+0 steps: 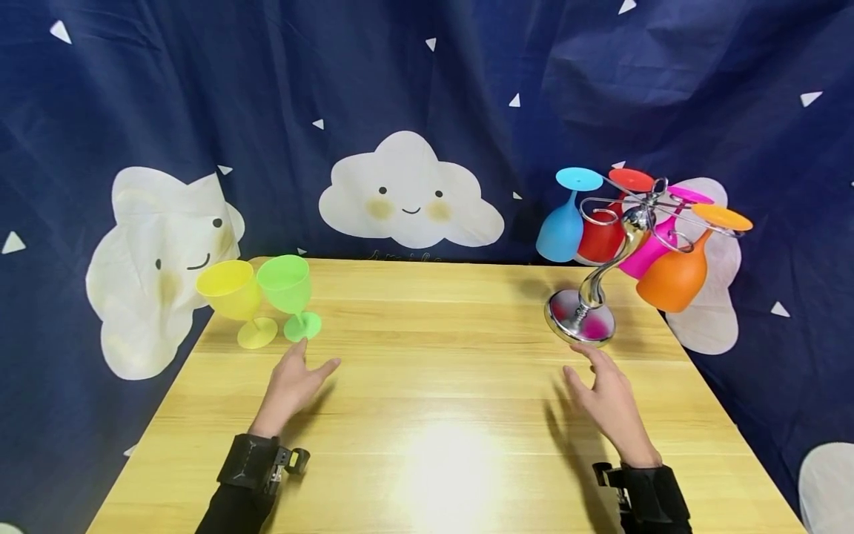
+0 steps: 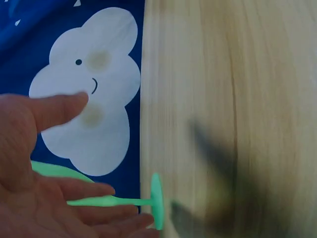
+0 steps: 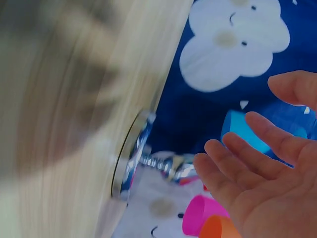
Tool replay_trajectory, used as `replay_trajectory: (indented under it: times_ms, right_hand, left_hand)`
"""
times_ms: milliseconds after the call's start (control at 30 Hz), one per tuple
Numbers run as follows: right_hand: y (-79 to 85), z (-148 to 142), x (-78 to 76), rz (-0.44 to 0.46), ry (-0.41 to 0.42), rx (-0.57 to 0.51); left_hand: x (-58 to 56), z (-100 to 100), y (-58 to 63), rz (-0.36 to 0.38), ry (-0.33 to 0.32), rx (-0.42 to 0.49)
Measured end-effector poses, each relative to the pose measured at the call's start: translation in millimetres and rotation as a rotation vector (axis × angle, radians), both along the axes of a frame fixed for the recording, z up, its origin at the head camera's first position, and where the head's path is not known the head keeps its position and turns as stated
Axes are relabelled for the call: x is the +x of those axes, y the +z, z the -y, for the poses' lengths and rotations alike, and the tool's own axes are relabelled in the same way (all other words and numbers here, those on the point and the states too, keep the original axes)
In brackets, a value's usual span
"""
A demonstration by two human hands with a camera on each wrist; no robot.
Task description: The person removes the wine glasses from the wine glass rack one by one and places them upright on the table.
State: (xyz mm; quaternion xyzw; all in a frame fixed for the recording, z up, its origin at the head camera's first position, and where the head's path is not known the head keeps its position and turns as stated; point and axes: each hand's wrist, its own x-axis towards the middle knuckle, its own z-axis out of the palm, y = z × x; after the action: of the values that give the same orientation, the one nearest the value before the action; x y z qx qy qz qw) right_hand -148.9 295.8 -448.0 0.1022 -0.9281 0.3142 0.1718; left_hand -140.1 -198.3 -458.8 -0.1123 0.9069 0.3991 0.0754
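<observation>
My left hand is held over the table with thumb spread and fingers reaching toward a green goblet. Beside that goblet, on its left, stands a yellow goblet; both are upright. In the left wrist view the fingers overlap the green goblet's stem, with the palm bare. My right hand, thumb apart and nothing held, is just in front of a chrome glass rack. Upside down from the rack hang a blue goblet, a red goblet, a magenta goblet and an orange goblet.
The wooden table reaches back to a dark blue curtain printed with white clouds. The rack's round base rests near the back right of the table. A black camera band circles each wrist.
</observation>
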Motion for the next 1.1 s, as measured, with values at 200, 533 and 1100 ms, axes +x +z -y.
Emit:
replay_trajectory:
  times_ms: [200, 533, 1100]
  right_hand:
    - [5.8, -26.6, -6.0, 0.029, -0.056, 0.027]
    - [44.9, -68.2, -25.8, -0.095, -0.217, 0.079]
    - [151.2, -118.5, -64.3, -0.369, -0.37, 0.093]
  left_hand:
    - [10.3, -19.5, -1.0, -0.094, -0.103, -0.096]
    - [19.9, -49.4, -13.5, -0.137, -0.214, -0.11]
    - [28.0, -85.2, -15.8, -0.194, -0.26, -0.124]
